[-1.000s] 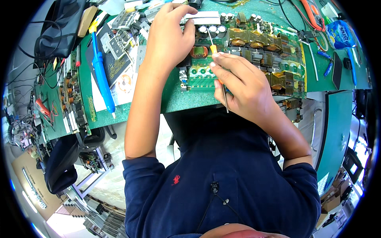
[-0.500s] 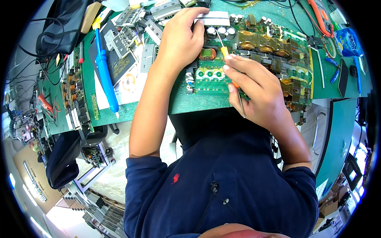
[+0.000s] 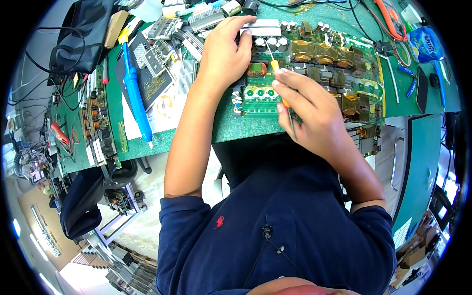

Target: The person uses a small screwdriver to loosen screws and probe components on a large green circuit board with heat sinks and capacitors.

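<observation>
A green circuit board lies before me, crowded with parts. Along its far left edge runs a silver heat sink; the thumb and forefinger of my left hand close around its left end. In my right hand is a screwdriver with an orange-yellow handle, pinched between thumb and fingers. Its thin shaft points away from me, the tip at a row of round capacitors just in front of the heat sink. Whether the tip touches them I cannot tell. A red-and-green coil sits nearer me.
Left of the board are a blue desoldering pump, loose heat sinks and white paper. Farther left stands another populated board. At right lie an orange multimeter, cables, a blue packet and pliers.
The whole view has shifted slightly. My left hand stays on the heat sink, while the screwdriver stays at the capacitors with a small change in my right hand's fingers.
</observation>
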A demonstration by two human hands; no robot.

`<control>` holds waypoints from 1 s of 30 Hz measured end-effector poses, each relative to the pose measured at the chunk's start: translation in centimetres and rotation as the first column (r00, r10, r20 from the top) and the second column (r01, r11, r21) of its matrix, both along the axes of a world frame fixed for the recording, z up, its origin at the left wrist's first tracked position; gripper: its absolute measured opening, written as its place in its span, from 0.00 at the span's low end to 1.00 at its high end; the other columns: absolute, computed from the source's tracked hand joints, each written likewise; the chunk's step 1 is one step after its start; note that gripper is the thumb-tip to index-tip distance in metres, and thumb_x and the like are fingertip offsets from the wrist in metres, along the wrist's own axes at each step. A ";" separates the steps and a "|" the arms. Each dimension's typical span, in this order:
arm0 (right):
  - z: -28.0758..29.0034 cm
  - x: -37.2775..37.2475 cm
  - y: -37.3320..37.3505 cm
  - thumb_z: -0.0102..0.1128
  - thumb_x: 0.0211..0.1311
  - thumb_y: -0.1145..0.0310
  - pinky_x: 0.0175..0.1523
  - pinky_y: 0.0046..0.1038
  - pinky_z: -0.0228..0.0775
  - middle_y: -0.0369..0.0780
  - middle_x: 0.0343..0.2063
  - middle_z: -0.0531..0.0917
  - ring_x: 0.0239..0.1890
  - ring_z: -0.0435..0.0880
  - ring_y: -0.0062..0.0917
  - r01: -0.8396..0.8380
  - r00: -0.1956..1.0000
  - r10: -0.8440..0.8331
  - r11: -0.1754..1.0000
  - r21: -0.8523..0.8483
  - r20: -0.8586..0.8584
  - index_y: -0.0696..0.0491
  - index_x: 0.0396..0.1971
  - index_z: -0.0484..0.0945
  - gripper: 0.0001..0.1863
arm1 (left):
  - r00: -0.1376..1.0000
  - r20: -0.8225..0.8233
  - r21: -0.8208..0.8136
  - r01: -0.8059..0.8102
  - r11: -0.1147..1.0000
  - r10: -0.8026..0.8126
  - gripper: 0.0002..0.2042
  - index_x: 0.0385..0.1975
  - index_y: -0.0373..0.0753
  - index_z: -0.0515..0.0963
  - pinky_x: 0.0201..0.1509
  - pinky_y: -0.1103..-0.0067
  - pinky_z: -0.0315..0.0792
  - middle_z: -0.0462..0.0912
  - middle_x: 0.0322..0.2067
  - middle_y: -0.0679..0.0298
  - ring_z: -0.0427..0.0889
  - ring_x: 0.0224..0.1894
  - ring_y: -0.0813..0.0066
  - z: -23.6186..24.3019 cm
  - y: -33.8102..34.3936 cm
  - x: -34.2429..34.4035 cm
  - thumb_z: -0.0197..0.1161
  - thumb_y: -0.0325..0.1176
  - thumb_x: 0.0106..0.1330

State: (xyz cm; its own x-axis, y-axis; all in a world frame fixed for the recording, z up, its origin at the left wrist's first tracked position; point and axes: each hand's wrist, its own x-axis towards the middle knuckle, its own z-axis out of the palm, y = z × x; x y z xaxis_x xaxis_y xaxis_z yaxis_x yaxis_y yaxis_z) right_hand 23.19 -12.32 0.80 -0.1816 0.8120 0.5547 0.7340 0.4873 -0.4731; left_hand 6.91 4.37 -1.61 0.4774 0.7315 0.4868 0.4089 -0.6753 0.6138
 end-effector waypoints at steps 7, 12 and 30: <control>-1.4 -2.8 0.0 0.67 0.57 0.77 0.60 0.37 0.80 0.51 0.52 0.83 0.56 0.85 0.43 0.108 0.993 -0.112 0.990 0.092 0.039 0.64 0.46 0.82 0.16 | 1.000 0.028 0.021 -0.004 1.000 0.003 0.12 0.48 0.35 0.84 0.56 0.66 0.78 0.87 0.46 0.50 0.86 0.48 0.49 0.1 -0.2 0.1 0.61 0.27 0.67; -1.4 -2.7 0.3 0.67 0.58 0.76 0.63 0.36 0.79 0.53 0.54 0.83 0.58 0.84 0.42 0.103 0.989 -0.113 0.990 0.097 0.100 0.66 0.46 0.82 0.17 | 0.999 0.052 0.001 0.003 1.000 -0.003 0.14 0.49 0.35 0.84 0.56 0.66 0.78 0.87 0.47 0.51 0.86 0.49 0.49 0.0 -0.2 0.1 0.62 0.28 0.65; -0.7 0.1 0.3 0.65 0.63 0.72 0.68 0.36 0.73 0.50 0.60 0.81 0.63 0.80 0.38 0.016 0.965 -0.018 1.000 0.010 0.262 0.64 0.54 0.79 0.21 | 1.000 0.022 -0.025 0.019 1.000 -0.019 0.16 0.52 0.40 0.84 0.47 0.69 0.80 0.87 0.48 0.53 0.87 0.43 0.54 -0.5 0.3 -0.3 0.64 0.28 0.63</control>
